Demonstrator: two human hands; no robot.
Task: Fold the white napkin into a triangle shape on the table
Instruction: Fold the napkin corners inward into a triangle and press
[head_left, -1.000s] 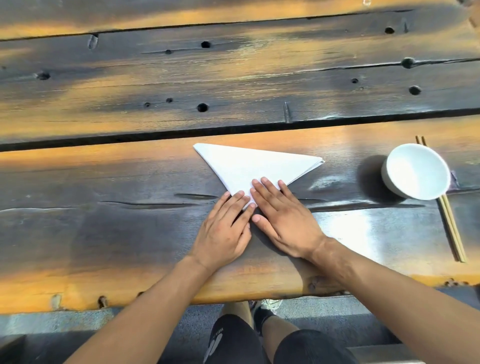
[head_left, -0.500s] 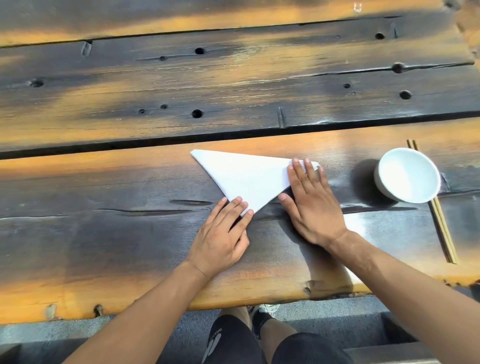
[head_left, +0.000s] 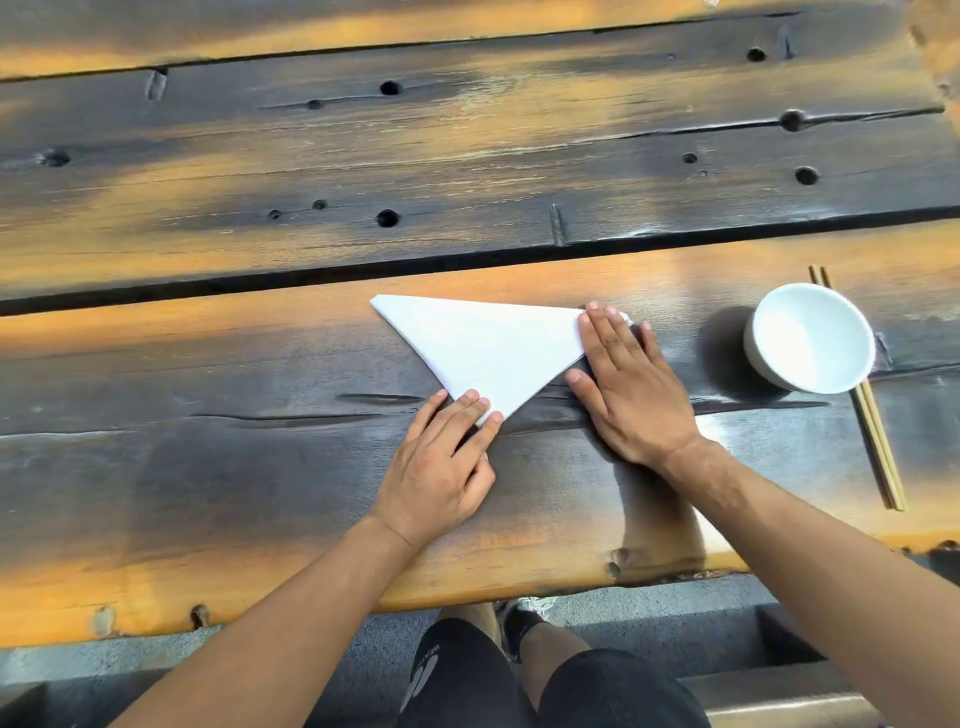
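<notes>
White napkin (head_left: 485, 349) light, soft, slides easily; pin flat. Left hand (head_left: 436, 467) flat, fingertips pressing near corner; right hand (head_left: 628, 389) flat on right corner.

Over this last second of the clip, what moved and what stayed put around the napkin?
The right hand slid with flat fingers from the napkin's near tip, beside the left hand, out along its right-hand edge to the right corner, where it now presses. Nothing was gripped or released. The left hand kept pressing the near tip, and the white napkin stayed a flat triangle on the table. The white bowl and chopsticks did not move.
</notes>
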